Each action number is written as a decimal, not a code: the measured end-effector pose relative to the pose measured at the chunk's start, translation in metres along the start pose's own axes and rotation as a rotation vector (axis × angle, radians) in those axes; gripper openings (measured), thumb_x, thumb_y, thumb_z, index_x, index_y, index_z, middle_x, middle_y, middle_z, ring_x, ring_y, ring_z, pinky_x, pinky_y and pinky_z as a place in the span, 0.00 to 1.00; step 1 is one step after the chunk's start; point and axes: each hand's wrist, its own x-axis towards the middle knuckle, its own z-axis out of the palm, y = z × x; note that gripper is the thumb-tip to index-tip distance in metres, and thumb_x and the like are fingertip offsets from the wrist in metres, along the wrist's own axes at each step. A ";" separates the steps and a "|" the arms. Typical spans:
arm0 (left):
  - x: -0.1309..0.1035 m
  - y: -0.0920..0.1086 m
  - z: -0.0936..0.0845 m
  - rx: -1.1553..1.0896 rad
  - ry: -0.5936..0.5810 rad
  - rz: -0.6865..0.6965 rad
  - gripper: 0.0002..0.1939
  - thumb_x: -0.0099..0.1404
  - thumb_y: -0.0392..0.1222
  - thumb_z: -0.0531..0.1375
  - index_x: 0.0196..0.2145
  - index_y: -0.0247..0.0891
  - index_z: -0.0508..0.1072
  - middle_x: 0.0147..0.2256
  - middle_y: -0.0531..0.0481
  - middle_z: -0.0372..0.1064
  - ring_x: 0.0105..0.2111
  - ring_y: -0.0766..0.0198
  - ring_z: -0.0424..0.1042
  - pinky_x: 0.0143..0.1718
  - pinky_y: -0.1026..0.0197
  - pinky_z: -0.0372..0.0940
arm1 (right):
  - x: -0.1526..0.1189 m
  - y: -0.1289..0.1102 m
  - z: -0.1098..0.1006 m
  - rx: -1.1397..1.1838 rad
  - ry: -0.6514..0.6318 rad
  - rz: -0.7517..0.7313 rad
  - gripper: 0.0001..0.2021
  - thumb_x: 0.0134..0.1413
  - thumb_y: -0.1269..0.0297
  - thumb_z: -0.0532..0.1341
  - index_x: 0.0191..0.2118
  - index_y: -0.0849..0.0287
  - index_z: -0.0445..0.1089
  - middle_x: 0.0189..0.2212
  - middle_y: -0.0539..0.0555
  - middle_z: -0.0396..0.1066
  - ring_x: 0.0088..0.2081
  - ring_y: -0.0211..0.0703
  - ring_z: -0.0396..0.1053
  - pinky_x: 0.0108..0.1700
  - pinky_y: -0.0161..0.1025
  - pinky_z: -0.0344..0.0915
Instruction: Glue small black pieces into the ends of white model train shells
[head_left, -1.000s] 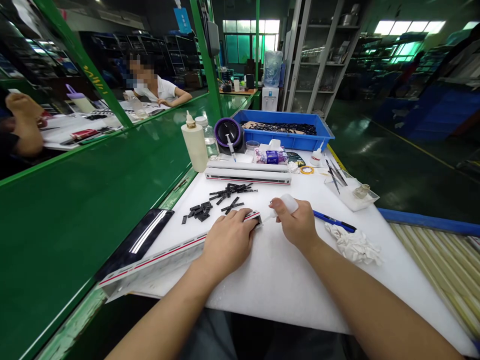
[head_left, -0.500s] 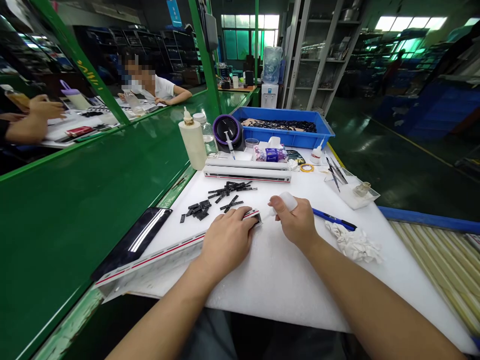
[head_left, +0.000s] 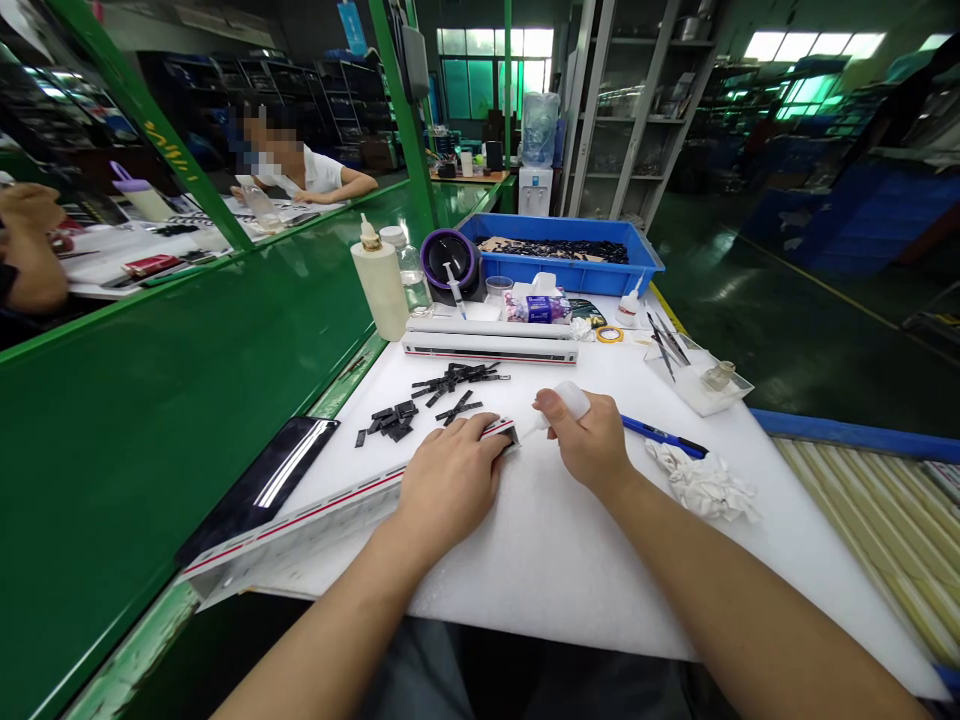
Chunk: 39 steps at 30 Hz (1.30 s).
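Your right hand (head_left: 596, 442) grips a white squeeze bottle (head_left: 573, 400), its nozzle (head_left: 537, 428) just beside the end of the white channel (head_left: 300, 523) that your left hand (head_left: 451, 478) clasps. The channel slants over the left of the tabletop (head_left: 585, 560), black strips (head_left: 454, 376) lying beyond

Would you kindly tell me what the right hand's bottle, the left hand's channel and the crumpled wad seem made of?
Bottle: likely smooth plastic, judging by its milky-white, rounded look.
Channel: metal or rigid plastic; the thin, straight-edged form and faint sheen leave it open.
Wad: probably tissue paper, matte, softly creased.
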 end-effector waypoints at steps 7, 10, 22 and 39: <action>-0.001 -0.001 0.000 0.017 0.010 0.003 0.15 0.69 0.42 0.51 0.46 0.47 0.75 0.55 0.51 0.68 0.50 0.54 0.69 0.50 0.49 0.66 | 0.002 0.001 -0.001 0.000 0.002 0.006 0.26 0.58 0.42 0.55 0.24 0.60 0.72 0.15 0.48 0.63 0.19 0.36 0.61 0.24 0.35 0.58; 0.000 -0.001 0.000 0.019 0.004 0.002 0.15 0.69 0.42 0.51 0.46 0.47 0.75 0.55 0.51 0.68 0.50 0.54 0.69 0.50 0.49 0.66 | 0.002 0.002 -0.001 0.006 0.004 0.005 0.25 0.58 0.42 0.55 0.24 0.60 0.72 0.15 0.48 0.63 0.19 0.36 0.61 0.25 0.35 0.58; 0.001 0.000 -0.002 0.025 -0.016 0.003 0.15 0.69 0.42 0.50 0.46 0.47 0.75 0.55 0.52 0.67 0.50 0.55 0.70 0.49 0.49 0.67 | 0.001 0.002 -0.001 0.069 -0.002 0.020 0.24 0.57 0.43 0.58 0.22 0.60 0.70 0.15 0.48 0.62 0.20 0.35 0.61 0.25 0.35 0.58; 0.001 -0.002 -0.004 0.022 -0.040 -0.004 0.16 0.69 0.43 0.50 0.46 0.49 0.76 0.57 0.54 0.66 0.50 0.54 0.70 0.48 0.50 0.68 | 0.056 0.029 -0.080 0.934 0.304 0.400 0.14 0.41 0.65 0.67 0.38 0.55 0.71 0.37 0.50 0.75 0.38 0.38 0.73 0.33 0.32 0.70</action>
